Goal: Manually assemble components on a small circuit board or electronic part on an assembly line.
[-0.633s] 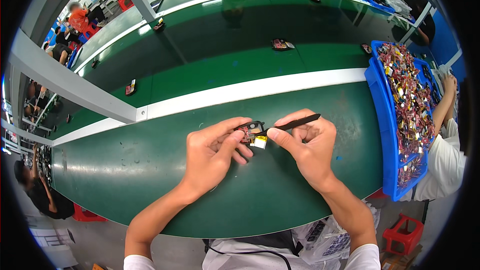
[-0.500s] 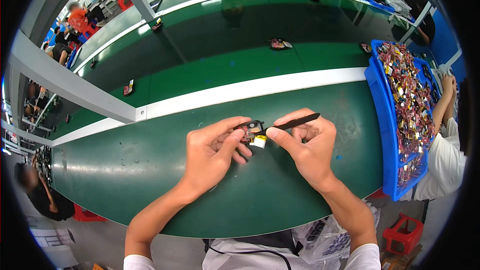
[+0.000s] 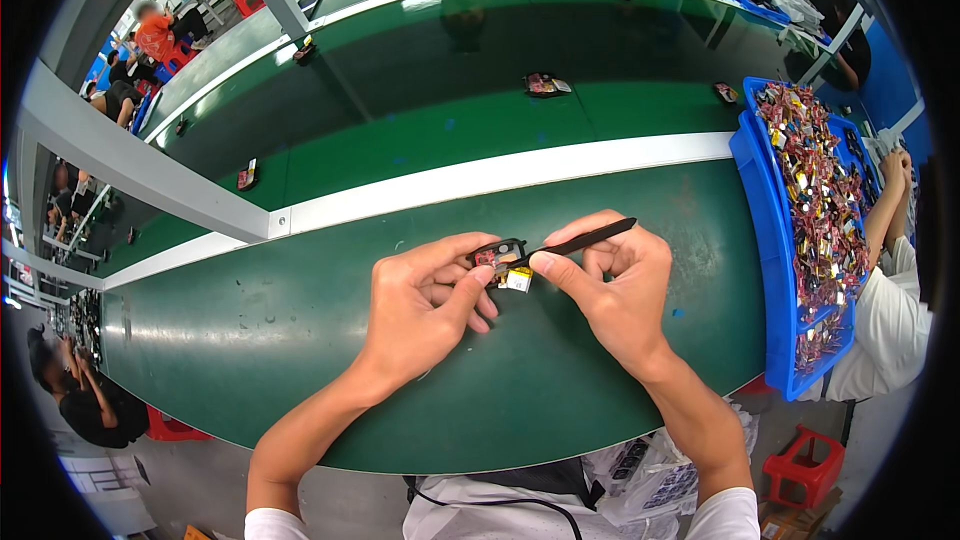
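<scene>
My left hand [image 3: 425, 305] pinches a small black electronic part [image 3: 500, 255] with a red piece inside and a little yellow and white block hanging under it, just above the green table [image 3: 300, 340]. My right hand [image 3: 610, 285] grips a thin black stick-like tool [image 3: 590, 238], its tip touching the part from the right. Both hands meet at the middle of the near table section.
A long blue tray [image 3: 765, 240] heaped with several small red and gold parts runs along the right edge; another person's arm [image 3: 885, 210] reaches to it. A white strip [image 3: 450, 185] divides the table. Small parts [image 3: 545, 85] lie on the far belt. A red stool [image 3: 805, 465] stands lower right.
</scene>
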A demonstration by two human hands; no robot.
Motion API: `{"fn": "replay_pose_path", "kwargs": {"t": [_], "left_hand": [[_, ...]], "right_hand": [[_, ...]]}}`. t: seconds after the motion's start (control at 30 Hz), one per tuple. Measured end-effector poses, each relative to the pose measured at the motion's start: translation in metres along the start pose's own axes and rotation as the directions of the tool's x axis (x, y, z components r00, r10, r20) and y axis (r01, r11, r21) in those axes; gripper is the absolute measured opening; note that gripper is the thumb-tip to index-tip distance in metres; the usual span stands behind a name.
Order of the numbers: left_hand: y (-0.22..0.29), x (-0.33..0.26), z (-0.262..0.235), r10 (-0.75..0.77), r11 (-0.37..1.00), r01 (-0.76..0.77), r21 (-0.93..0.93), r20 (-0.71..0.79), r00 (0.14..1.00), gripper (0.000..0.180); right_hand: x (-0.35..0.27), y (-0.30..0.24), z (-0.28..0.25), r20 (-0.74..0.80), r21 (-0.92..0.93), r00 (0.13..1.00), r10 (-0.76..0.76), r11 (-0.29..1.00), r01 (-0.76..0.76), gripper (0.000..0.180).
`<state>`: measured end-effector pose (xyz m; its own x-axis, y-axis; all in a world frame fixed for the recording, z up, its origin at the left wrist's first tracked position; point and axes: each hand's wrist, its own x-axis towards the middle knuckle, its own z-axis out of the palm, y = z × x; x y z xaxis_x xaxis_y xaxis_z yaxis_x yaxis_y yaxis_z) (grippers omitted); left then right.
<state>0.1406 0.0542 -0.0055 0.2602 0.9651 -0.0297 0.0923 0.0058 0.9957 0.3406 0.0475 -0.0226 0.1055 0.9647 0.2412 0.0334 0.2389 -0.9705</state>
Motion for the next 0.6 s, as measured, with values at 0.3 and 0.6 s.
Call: {"fn": "replay_pose_path", "kwargs": {"t": [0.3,0.6], "left_hand": [[0.001,0.0019,-0.0013,-0.03,0.998,0.026,-0.058,-0.065,0.997,0.025],[0.0034,0.0039,-0.0041,-0.091,0.985,0.078,-0.154,-0.078,0.993,0.024]], "right_hand": [[0.0007,-0.0037,0.001,-0.014,-0.027,0.998,-0.063,0.998,0.063,0.015],[-0.0013,-0.0041,0.0024,-0.033,-0.152,0.979,-0.202,0.969,0.194,0.017]]}}
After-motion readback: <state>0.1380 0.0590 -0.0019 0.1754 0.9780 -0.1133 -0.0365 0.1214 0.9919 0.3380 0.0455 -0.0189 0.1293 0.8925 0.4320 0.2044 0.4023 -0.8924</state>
